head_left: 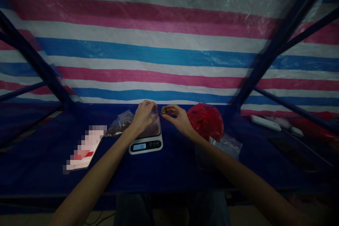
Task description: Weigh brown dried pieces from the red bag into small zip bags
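Note:
A small digital kitchen scale [146, 144] with a lit display stands on the dark blue table [169, 169]. My left hand [144, 116] hovers over the scale's platform, fingers pinched on what looks like a small clear bag [154, 112]. My right hand [177, 116] is just right of it, fingers closed on a small brownish clump [166, 110]. The two hands almost touch above the back of the scale.
A red plastic bag [206, 120] lies right of the scale, with clear zip bags [227, 144] in front of it. More clear bags [119, 124] lie to the left, beside a blurred white card [84, 150]. White objects [266, 123] sit far right. A striped tarp hangs behind.

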Motion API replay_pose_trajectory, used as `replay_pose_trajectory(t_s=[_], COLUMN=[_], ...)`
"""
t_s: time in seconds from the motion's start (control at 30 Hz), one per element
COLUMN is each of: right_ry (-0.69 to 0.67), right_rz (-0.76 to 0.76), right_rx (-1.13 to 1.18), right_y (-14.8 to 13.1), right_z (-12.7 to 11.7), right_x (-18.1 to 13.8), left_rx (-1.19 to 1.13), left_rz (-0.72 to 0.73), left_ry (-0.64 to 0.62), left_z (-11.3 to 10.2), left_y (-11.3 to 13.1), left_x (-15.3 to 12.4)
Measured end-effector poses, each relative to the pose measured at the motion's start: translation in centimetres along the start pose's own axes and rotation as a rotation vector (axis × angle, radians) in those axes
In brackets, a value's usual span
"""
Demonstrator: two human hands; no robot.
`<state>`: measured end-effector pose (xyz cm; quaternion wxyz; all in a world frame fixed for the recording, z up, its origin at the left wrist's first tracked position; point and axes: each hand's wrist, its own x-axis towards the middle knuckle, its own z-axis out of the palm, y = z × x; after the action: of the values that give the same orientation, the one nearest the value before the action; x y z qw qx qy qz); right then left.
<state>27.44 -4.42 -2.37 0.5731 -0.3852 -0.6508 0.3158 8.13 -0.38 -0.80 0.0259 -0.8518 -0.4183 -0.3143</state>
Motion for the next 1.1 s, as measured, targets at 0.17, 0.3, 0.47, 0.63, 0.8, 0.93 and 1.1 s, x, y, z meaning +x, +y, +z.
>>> replay_pose_trajectory(t_s=[0.17, 0.3, 0.47, 0.63, 0.8, 0.93, 1.1], right_ry=[-0.023, -0.068, -0.083, -0.109, -0.097, -0.078, -0.082], right_rz=[0.024, 0.042, 0.006, -0.016, -0.044, -0.102, -0.187], right_rx=[0.029, -0.024, -0.028, -0.061, -0.169, -0.226, -0.277], right_y=[1.5, 2.1, 2.0, 2.1, 2.0, 1.8, 1.2], right_z=[-0.9, -0.9, -0.6, -0.4, 0.0, 0.0, 0.0], right_x=[-0.8, -1.6, -2.0, -2.2, -2.3, -2.4, -2.8], left_rx=[0.055, 0.127, 0.184, 0.193, 0.181, 0.168, 0.101], left_rz=[0.036, 0.108, 0.146, 0.157, 0.163, 0.139, 0.081], left_ry=[-0.017, -0.041, -0.065, -0.069, -0.084, -0.09, -0.101], left_z=[0.8, 0.9, 0.9, 0.8, 0.8, 0.9, 1.4], left_y=[0.8, 0.9, 1.5, 1.7, 1.3, 1.5, 2.0], left_x=[0.1, -0.7, -1.0, -1.3, -1.8, -2.0, -2.2])
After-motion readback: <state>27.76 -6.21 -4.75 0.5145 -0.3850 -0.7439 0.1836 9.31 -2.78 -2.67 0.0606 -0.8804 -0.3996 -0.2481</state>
